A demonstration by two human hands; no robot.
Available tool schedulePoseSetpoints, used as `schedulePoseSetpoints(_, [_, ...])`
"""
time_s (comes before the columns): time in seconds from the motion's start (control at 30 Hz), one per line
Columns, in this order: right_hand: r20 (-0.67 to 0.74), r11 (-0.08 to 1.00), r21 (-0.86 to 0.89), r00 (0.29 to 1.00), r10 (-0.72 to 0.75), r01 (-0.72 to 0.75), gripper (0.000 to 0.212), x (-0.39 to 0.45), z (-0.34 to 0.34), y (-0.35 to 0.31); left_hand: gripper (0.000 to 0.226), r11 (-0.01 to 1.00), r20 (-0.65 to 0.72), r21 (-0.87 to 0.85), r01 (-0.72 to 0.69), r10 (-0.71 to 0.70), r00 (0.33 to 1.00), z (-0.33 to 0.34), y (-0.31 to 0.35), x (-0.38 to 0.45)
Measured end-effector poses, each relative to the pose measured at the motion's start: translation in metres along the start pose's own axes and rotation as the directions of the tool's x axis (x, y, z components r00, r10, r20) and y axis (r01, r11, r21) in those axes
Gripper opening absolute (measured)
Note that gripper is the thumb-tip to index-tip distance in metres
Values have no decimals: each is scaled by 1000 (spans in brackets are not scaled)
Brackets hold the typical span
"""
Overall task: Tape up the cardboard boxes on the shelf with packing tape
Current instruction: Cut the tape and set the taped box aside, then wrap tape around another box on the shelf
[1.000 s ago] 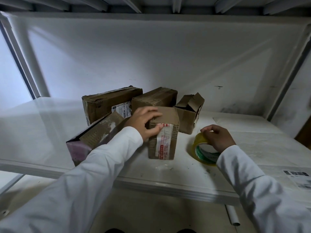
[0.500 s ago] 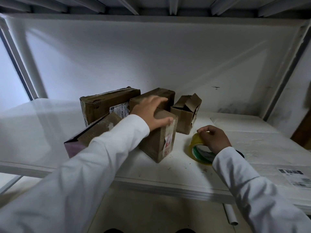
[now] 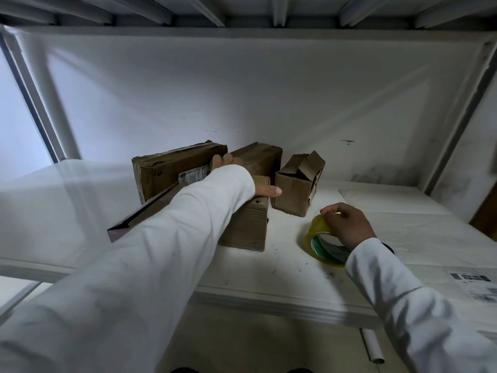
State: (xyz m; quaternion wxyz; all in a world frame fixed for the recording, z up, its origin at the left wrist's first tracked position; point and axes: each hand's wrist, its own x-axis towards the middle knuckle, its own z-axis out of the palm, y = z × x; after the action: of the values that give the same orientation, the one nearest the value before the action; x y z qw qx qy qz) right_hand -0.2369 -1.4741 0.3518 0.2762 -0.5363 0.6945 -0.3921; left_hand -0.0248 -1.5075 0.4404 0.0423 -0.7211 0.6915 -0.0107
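Boxes (image 3: pixel 247 224) on white shelf (image 3: pixel 295 281), w/ tape roll (image 3: pixel 320 238)

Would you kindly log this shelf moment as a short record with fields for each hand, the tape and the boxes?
left hand: rests on top of the front box, thumb pointing right; fingers mostly hidden by the sleeve
right hand: grips the tape roll, which stands on edge on the shelf
open box: flaps up, unsealed, right of the front box
rear boxes: labelled box and another by the back wall
tape on front box: none visible on the facing side
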Motion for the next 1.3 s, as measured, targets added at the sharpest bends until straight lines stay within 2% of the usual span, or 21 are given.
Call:
schedulePoseSetpoints(0.03, [1, 1000, -1, 1000, 2, -2, 18, 0, 0, 0, 99, 999, -30, 23, -39, 40, 999, 4, 0, 2])
schedulePoseSetpoints(0.1, [-1, 1000, 0, 1000, 6, -6, 19, -1, 1, 0, 89, 997, -67, -47, -64, 61, 996, 11, 0, 4])
schedulePoseSetpoints(0.17, [-11, 1000, 3, 1000, 10, -10, 19, -1, 1, -1, 87, 993, -111, -108, -39, 27, 994, 12, 1, 5])
schedulePoseSetpoints(0.23, [-20, 1000, 1, 1000, 8, -8, 19, 0, 1, 0, 81, 998, -145, -57, 25, -33, 989, 8, 7, 3])
schedulePoseSetpoints(0.33, [-23, 1000, -4, 1000, 3, -3, 20, 2, 2, -1, 74, 994, -109, -25, 104, -106, 988, 9, 10, 8])
schedulePoseSetpoints(0.5, [-40, 1000, 10, 999, -8, 9, 19, 3, 2, 0, 59, 966, -102, -220, 138, -164, 981, 19, -8, 16])
schedulePoseSetpoints(0.63, [-42, 994, 104, 999, -18, 23, 18, -1, -8, -5, 38, 922, -186, -334, 197, -270, 945, 22, -12, 5])
schedulePoseSetpoints(0.73, [-12, 992, 110, 998, -56, 57, 16, -6, -15, -13, 31, 946, -344, -314, 83, -195, 918, 22, -13, 7])
schedulePoseSetpoints(0.8, [12, 987, 123, 995, -101, 99, 14, -12, -20, -21, 30, 978, -437, -209, -24, -72, 896, 20, -13, 7])
schedulePoseSetpoints(0.87, [15, 977, 150, 988, -154, 150, 11, -15, -23, -30, 28, 978, -533, -118, -171, 83, 842, 14, -8, 0])
schedulePoseSetpoints(0.93, [22, 969, 180, 984, -176, 169, 11, -19, -22, -39, 30, 911, -576, -90, -402, 281, 768, 6, 5, -16])
schedulePoseSetpoints(0.97, [28, 964, 204, 984, -177, 168, 12, -20, -21, -42, 33, 863, -551, -115, -492, 357, 755, 3, 14, -23])
schedulePoseSetpoints(1.0, [28, 959, 228, 983, -181, 170, 14, -22, -19, -46, 38, 824, -497, -172, -540, 400, 770, 2, 24, -30])
schedulePoseSetpoints(1.1, [14, 930, 307, 976, -219, 204, 21, -27, -16, -52, 38, 703, -330, -502, -503, 382, 863, 9, 41, -35])
schedulePoseSetpoints(1.17, [12, 918, 328, 970, -242, 224, 21, -32, -16, -54, 17, 548, -329, -698, -462, 328, 885, 16, 44, -34])
schedulePoseSetpoints(1.2, [14, 918, 326, 969, -246, 228, 20, -34, -16, -55, 8, 510, -343, -731, -453, 300, 890, 17, 44, -35])
schedulePoseSetpoints(1.23, [12, 921, 311, 968, -250, 235, 18, -34, -16, -54, 12, 515, -356, -726, -456, 285, 890, 17, 45, -37])
schedulePoseSetpoints(1.3, [15, 926, 301, 969, -245, 229, 11, -37, -16, -55, 14, 586, -374, -668, -459, 268, 888, 14, 47, -43])
